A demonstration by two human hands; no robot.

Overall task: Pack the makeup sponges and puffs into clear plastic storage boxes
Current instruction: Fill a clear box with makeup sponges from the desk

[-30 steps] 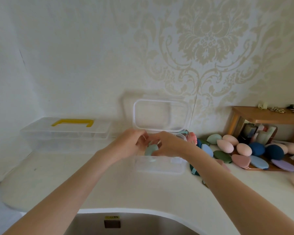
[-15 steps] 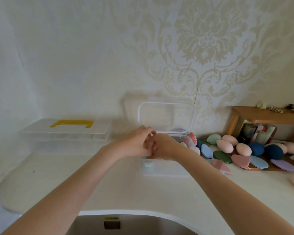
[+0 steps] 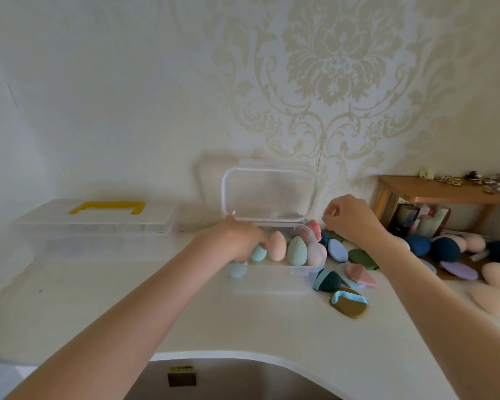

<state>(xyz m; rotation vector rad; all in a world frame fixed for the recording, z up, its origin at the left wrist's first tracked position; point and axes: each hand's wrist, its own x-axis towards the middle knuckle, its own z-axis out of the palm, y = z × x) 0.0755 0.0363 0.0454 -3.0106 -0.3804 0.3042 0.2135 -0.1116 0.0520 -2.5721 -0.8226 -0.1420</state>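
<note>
The two hands have come apart. The right hand [image 3: 348, 216] has lifted out of the clear box [image 3: 272, 277] and now hangs above the loose puffs [image 3: 339, 251] beside it, seemingly holding nothing. The left hand [image 3: 238, 241] has dropped into the box's left end, its fingers on the teal sponge [image 3: 258, 253].

Home, likely dressing corner: damask wallpaper [image 3: 335, 70] at 12 o'clock, cream vanity top [image 3: 243, 321] with curved cutout, wooden shelf [image 3: 445, 192] at 2 o'clock holding trinkets, cosmetics beneath.
</note>
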